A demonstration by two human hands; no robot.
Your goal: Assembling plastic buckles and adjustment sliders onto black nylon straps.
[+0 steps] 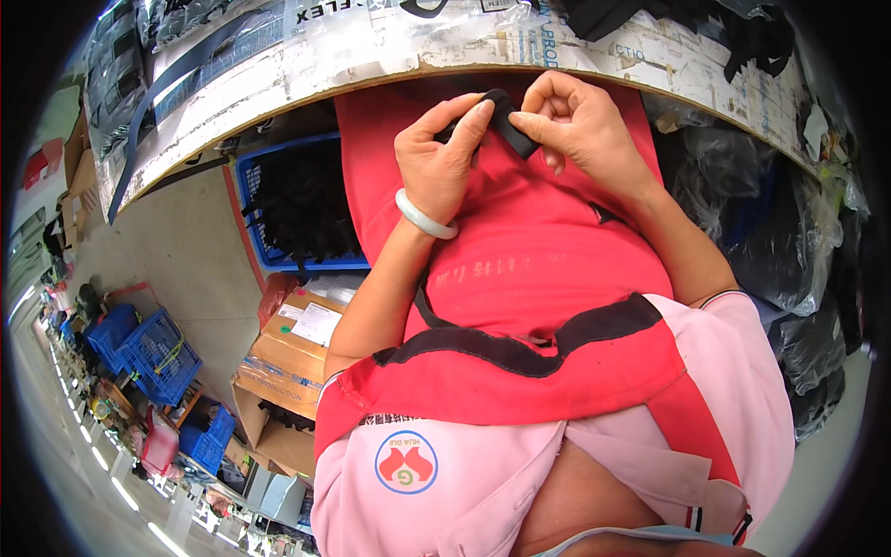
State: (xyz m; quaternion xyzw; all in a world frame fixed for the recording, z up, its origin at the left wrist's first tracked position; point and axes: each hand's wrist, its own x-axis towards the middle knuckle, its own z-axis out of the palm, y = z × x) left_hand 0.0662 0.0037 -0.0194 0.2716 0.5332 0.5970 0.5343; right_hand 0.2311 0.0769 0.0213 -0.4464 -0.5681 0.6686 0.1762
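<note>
Between my two hands, over the lap of my red apron (548, 269), is a short black fabric strap (513, 136), folded or looped at its upper end. My left hand (444, 148), with a pale bangle (425, 218) on its wrist, pinches the strap's upper left part between thumb and finger. The thumb and bent fingers of my right hand (580, 125) grip its right edge. Both hands are close to the table's front edge. The strap's far end is partly covered by my fingers.
A worn table (251, 88) curves across the top, with a dark strap (153, 102) hanging over its left edge. Below stands a blue crate (249, 186) of black pieces, beside a cardboard box (278, 357). Plastic bags (780, 223) crowd the right. More blue crates (160, 357) stand farther left.
</note>
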